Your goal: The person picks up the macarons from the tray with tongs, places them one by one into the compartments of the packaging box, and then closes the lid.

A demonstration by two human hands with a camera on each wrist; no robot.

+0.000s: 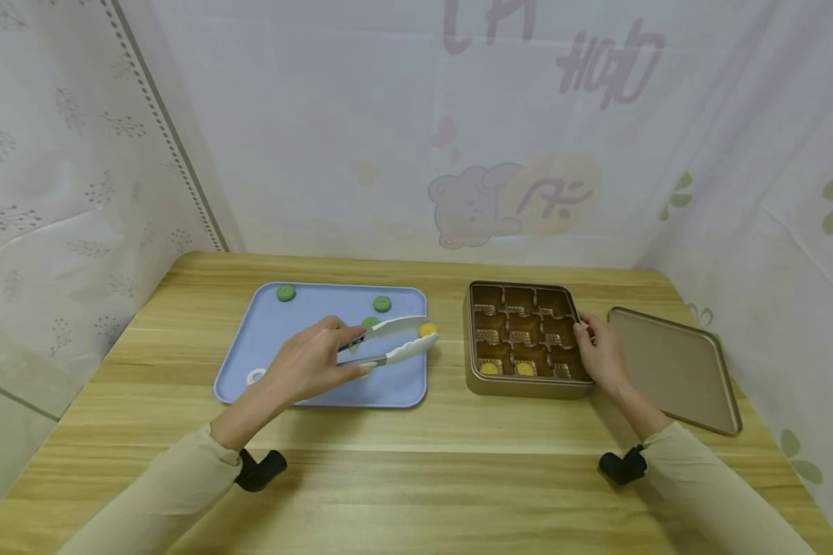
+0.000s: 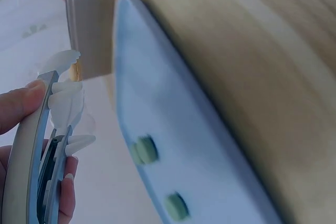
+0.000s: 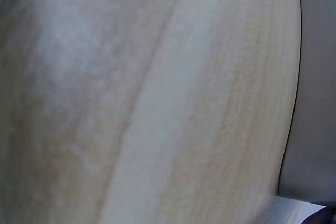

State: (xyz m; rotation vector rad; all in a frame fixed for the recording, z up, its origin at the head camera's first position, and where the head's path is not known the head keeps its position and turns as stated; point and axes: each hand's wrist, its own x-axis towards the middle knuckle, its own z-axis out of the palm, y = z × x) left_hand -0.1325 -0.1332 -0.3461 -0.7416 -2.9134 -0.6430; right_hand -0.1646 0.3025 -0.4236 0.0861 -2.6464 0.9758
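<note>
My left hand [image 1: 312, 358] grips a pair of tongs [image 1: 411, 349] with pale, scalloped tips, slanting over the right part of a blue tray [image 1: 403, 389]. Between the tips is a small yellow cookie-like round [image 1: 427, 330], seen edge-on as a thin yellow piece [image 2: 77, 70] in the left wrist view. A white ring [image 1: 253, 375] shows behind the hand, in line with the tongs. At the right wall of a gold square tin [image 1: 521, 388], my right hand [image 1: 604, 356] holds the side, thumb at the rim. Two yellow rounds [image 1: 524, 369] sit in the tin's front-row compartments.
Several green rounds [image 1: 286, 293] lie on the tray, two of them near its far edge. The gold lid [image 1: 673, 370] lies to the right of the tin, behind my right forearm. Patterned cloth [image 1: 361, 154] hangs behind the wooden table [image 1: 430, 493].
</note>
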